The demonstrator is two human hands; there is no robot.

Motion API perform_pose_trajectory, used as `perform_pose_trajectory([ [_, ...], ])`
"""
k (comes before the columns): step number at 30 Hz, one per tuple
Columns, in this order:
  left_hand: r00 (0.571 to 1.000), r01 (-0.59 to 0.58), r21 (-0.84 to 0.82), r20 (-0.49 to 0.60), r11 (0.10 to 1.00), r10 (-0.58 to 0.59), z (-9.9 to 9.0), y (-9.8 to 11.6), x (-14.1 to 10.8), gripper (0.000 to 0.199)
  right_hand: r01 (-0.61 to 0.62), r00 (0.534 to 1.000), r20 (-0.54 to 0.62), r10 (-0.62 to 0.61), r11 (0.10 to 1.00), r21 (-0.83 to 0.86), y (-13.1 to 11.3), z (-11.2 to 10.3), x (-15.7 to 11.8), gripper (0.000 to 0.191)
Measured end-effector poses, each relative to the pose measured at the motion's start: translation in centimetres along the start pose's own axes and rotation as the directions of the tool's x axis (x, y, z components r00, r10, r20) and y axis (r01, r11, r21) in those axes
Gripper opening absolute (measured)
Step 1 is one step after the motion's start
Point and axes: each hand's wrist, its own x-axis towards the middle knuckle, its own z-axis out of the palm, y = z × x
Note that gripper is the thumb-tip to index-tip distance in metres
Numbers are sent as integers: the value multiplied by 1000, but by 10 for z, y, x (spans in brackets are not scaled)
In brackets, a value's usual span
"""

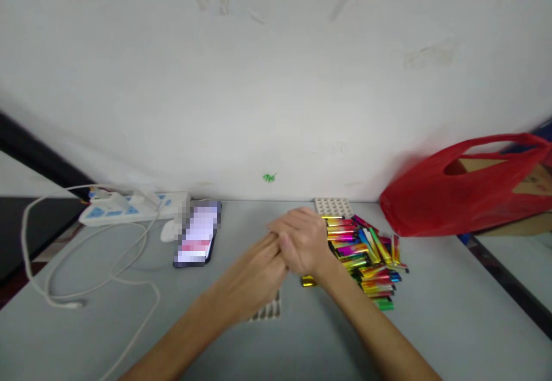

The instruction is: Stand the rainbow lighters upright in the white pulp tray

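Two hands clasped above the counter, foil tubes heaped to the right

Left hand (257,263) and right hand (305,242) meet mid-counter (452,295). The right hand's fingers wrap over those of the left; the two press together. Cannot tell whether anything lies between the palms, nor how the covered fingers stand.

Below the left hand, partly hidden by it: a pale gridded tray (271,310) on the counter. Contact between hand and tray not clear.

Just beyond the right hand and forearm, a loose heap of shiny tubes (352,249): gold, red, magenta, green, blue, some with dark ends. They lie at mixed angles, many crossing or overlapping. One gold tube shows at the heap's near left edge, beside the right wrist. Behind the heap, close to the wall (276,93), a second pale tray (333,206) with rows of round pits.

Far right: red bag (425,197), cardboard showing through its opening.

Left side: phone (199,233), screen lit and blurred out; white power strip (125,215) along the wall, plugs in it; white cable (152,286) looping across the counter. Small green scribble (269,178) low on the wall.
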Motion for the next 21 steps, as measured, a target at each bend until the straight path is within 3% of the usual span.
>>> perform_pose_trajectory([
  [3,967,-167,-140,171,976,190,-22,-10,9,49,-148,988,-49,147,989,-24,33,-18,-6,59],
  [5,974,-118,-189,167,975,151,-28,-23,10,49,-221,971,-102,215,974,-51,42,-25,-14,58],
  [6,989,-51,-179,128,983,75,-28,-31,9,43,-245,964,-120,237,967,-63,42,-27,-19,57],
  [8,992,-27,-159,116,987,46,-23,-46,6,23,-264,960,-118,253,961,-85,37,-26,-30,52],
  [15,954,99,-165,297,981,-47,-14,-66,-6,22,-204,970,117,214,975,-94,20,-16,-54,23],
  [21,945,145,-208,317,967,-74,-6,-67,-10,17,-180,937,281,206,977,-115,25,-21,-62,8],
])
